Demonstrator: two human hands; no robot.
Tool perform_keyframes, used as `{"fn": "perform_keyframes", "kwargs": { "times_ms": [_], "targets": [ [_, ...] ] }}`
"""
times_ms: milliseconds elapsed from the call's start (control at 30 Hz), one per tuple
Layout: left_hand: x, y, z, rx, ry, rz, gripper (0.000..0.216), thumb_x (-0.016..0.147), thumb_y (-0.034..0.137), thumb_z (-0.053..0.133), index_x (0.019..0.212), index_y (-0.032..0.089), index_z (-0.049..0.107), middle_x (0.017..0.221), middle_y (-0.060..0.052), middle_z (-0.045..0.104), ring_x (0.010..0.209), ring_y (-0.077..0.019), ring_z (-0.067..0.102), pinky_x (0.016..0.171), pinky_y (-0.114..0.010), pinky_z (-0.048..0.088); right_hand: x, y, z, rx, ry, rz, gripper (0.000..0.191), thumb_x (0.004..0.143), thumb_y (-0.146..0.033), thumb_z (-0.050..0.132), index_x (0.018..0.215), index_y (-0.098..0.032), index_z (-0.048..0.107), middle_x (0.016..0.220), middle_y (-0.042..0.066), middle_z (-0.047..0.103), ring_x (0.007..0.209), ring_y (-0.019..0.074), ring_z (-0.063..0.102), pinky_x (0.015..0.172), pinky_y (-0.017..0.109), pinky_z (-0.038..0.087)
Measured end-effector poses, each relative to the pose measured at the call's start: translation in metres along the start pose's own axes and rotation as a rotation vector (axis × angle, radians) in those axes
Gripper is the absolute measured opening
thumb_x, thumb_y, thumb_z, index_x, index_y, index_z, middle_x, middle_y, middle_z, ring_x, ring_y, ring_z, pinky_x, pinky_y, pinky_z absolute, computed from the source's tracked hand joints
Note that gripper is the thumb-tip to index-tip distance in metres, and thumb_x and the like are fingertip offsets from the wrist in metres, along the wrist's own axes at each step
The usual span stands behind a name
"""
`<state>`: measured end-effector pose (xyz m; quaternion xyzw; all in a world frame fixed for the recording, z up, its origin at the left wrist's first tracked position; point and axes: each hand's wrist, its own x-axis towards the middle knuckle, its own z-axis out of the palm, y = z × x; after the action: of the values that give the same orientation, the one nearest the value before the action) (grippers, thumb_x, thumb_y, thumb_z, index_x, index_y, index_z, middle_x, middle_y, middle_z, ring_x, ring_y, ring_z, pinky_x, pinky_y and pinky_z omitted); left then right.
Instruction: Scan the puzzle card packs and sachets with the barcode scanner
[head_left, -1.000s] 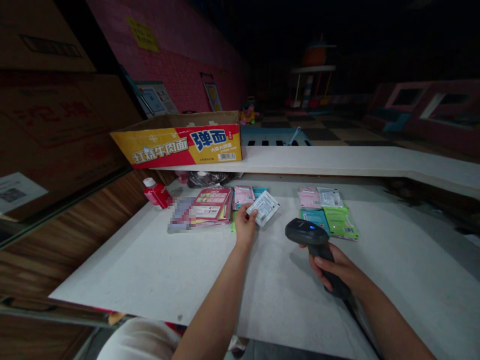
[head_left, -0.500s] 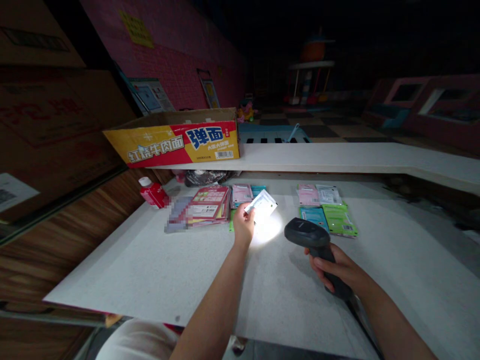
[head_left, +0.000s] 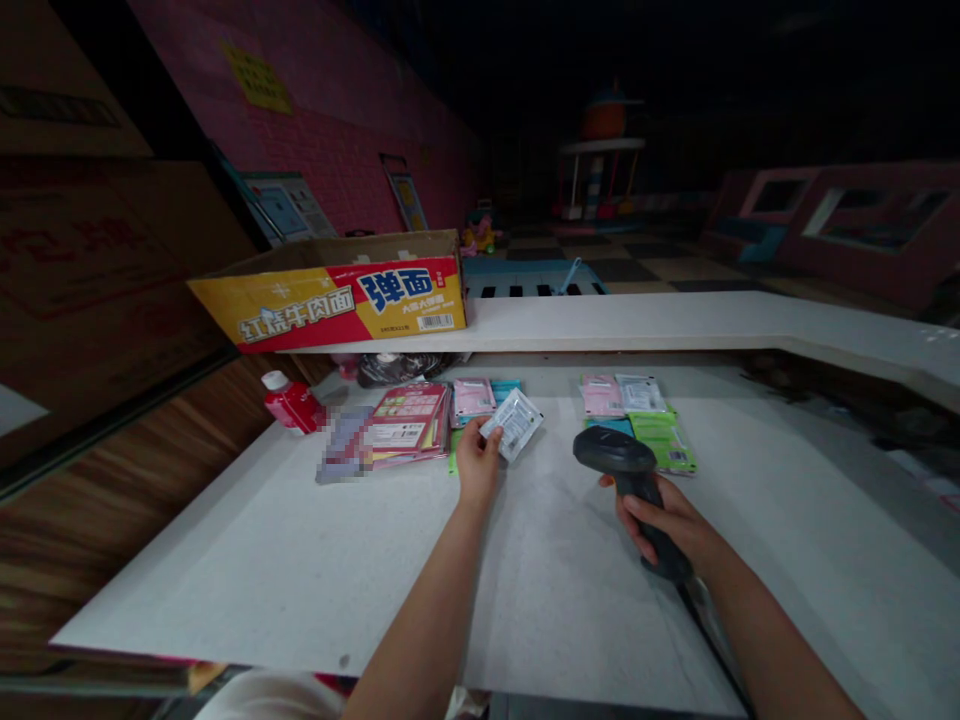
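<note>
White counter (head_left: 285, 560) | bright light patch gone since earlier | left hand (head_left: 478, 462) pinching white sachet (head_left: 519, 422) | right hand (head_left: 670, 522) gripping scanner (head_left: 613, 450)

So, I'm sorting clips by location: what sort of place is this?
Probably a counter at an indoor children's play area: the right hand holds a handheld scanner, and beyond are a carousel-like structure and a checkered floor.

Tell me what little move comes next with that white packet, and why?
Perhaps the left grip could lay its white packet on the similar white one to the right. The bright light on it a moment ago is gone, so the scanner may be finished with it.
</note>
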<state>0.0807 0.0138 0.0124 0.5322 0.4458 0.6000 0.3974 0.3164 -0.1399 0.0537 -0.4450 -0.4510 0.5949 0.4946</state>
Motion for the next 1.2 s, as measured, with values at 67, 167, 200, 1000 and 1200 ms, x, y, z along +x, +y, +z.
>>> {"fn": "perform_keyframes", "kwargs": {
  "times_ms": [67,167,200,1000,1200],
  "targets": [
    [-0.002,0.002,0.001,-0.006,-0.020,-0.010,0.037,0.075,0.045,0.068,0.096,0.015,0.060,0.079,-0.003,0.066,0.067,-0.0145,0.060,0.060,-0.023,0.046,0.002,0.000,-0.005,0.024,0.058,-0.027,0.047,0.077,-0.049,0.073,0.108,-0.018,0.059,0.059,-0.005,0.056,0.033,0.0084,0.047,0.031,0.020,0.036],
    [-0.005,0.007,0.003,-0.013,-0.052,-0.036,0.038,0.074,0.046,0.069,0.095,0.016,0.060,0.075,-0.001,0.066,0.062,-0.0127,0.059,0.056,-0.021,0.045,0.006,-0.001,-0.015,0.058,0.142,-0.068,0.043,0.076,-0.048,0.075,0.104,-0.018,0.060,0.059,-0.005,0.056,0.033,0.0076,0.046,0.031,0.019,0.036],
    [-0.006,0.008,0.004,-0.013,-0.060,-0.043,0.038,0.074,0.047,0.069,0.094,0.016,0.060,0.072,0.000,0.065,0.059,-0.0119,0.057,0.054,-0.021,0.044,0.008,-0.002,-0.019,0.069,0.167,-0.066,0.042,0.075,-0.048,0.076,0.102,-0.018,0.060,0.058,-0.005,0.056,0.033,0.0075,0.046,0.031,0.019,0.036],
    [-0.051,0.025,0.109,-0.322,-0.293,-0.426,0.049,0.058,0.043,0.083,0.088,0.015,0.056,0.073,-0.004,0.072,0.063,-0.0166,0.069,0.069,-0.035,0.060,0.016,-0.016,-0.069,0.386,0.498,-0.260,0.044,0.069,-0.048,0.079,0.096,-0.019,0.059,0.054,-0.006,0.056,0.035,0.0080,0.045,0.032,0.019,0.035],
    [-0.052,0.015,0.115,-0.056,-0.325,-0.284,0.041,0.060,0.027,0.080,0.094,0.013,0.062,0.078,-0.005,0.070,0.061,-0.0151,0.065,0.060,-0.031,0.058,0.015,-0.021,-0.065,0.421,0.514,-0.269,0.042,0.069,-0.046,0.079,0.094,-0.018,0.060,0.053,-0.006,0.056,0.035,0.0080,0.045,0.032,0.019,0.035]
  ]
}}
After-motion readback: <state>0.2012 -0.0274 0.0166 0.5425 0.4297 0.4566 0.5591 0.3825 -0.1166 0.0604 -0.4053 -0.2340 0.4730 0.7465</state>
